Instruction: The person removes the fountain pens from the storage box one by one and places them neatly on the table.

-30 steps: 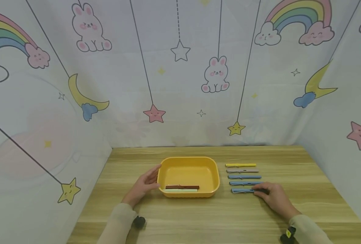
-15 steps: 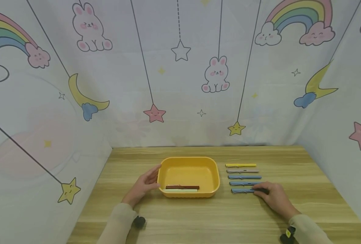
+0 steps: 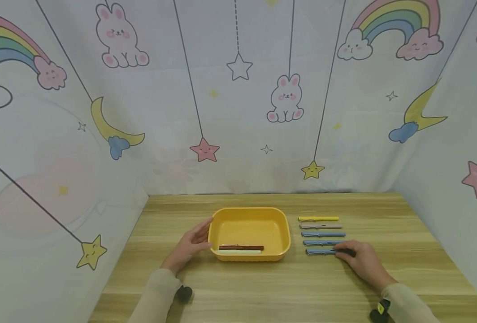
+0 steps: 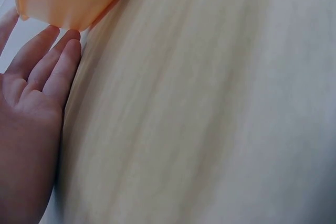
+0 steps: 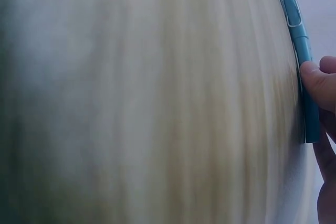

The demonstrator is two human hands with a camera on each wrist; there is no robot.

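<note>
My right hand (image 3: 361, 260) pinches the barrel of the nearest blue pen (image 3: 319, 252) between thumb and fingers. The right wrist view shows this pen (image 5: 300, 40) lying along the table, its clip facing up, with my thumb (image 5: 315, 80) on its side. My left hand (image 3: 190, 244) is at the left side of a yellow plastic tray (image 3: 246, 258), fairly straight fingers (image 4: 63, 72) touching its outer wall. Inside the tray, along its front, lie a brown pen (image 3: 242, 247) and a pale pen (image 3: 239, 252), side by side.
Beyond the held pen, several pens lie in a row right of the tray: a blue one (image 3: 323, 242), another blue one (image 3: 323, 234), a greyish-pink one (image 3: 321, 226) and a yellow one (image 3: 318, 219). White printed curtains (image 3: 238, 175) enclose the wooden table (image 3: 271, 291) at back and sides.
</note>
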